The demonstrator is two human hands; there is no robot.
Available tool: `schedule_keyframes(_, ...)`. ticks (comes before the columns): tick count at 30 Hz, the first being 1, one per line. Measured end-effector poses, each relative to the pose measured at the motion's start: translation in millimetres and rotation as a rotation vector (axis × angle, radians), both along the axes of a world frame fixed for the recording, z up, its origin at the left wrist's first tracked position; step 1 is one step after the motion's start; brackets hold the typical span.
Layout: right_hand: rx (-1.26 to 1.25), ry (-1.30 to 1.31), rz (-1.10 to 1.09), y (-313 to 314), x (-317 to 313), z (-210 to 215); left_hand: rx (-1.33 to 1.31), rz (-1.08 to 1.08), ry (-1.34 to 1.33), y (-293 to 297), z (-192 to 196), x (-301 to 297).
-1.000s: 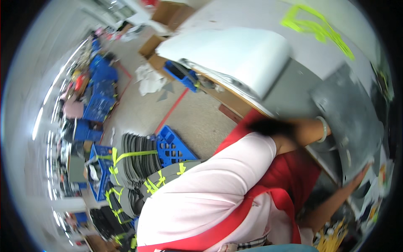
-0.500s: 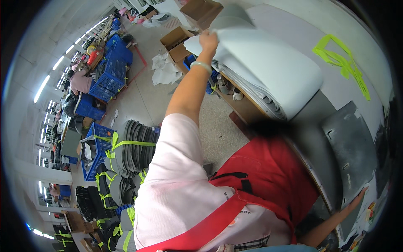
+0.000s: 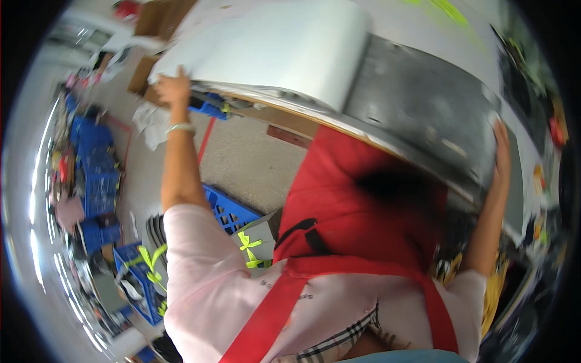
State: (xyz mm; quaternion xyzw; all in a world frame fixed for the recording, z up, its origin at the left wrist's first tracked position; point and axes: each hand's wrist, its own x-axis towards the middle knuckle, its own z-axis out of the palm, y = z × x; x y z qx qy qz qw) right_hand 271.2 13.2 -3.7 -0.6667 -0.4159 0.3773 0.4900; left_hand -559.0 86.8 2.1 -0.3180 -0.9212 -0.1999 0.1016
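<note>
Left hand (image 3: 173, 89) at the left front corner of the folded white sheet (image 3: 272, 45), fingers spread; blur and angle hide whether it pinches the sheet, can't tell. Right hand (image 3: 501, 148) open, fingers straight along the right edge of the dark grey board (image 3: 420, 100). Both sheet and board lie on the pale surface (image 3: 396, 15), sheet left, board right, the sheet's rounded fold next to the board's left side. Risks, as judged: an uneven pull at the left corner could skew the layers or crease the fold; a sideways push from the right hand could slide the board into the fold or past the front edge. Front edge runs close along both, so little margin there. More room at the back of the surface; left end is tight, cardboard box (image 3: 142, 75) just beside the corner, blue bin (image 3: 212, 107) below.
</note>
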Motion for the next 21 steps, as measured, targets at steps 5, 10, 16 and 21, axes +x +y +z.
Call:
schedule_keyframes(5,-0.016,-0.380,-0.123,-20,40,23,0.667,-0.934,-0.262,-14,71,187)
schedule_keyframes(10,0.112,-0.207,-0.109,-45,27,16,0.273,-1.726,-0.287,-111,77,362)
schedule_keyframes(16,0.078,-0.424,-0.052,-63,-13,12,0.040,-1.739,-0.134,-107,30,405)
schedule_keyframes(21,0.058,-0.399,-0.065,-75,-1,-4,-0.068,-1.759,-0.170,-107,32,413)
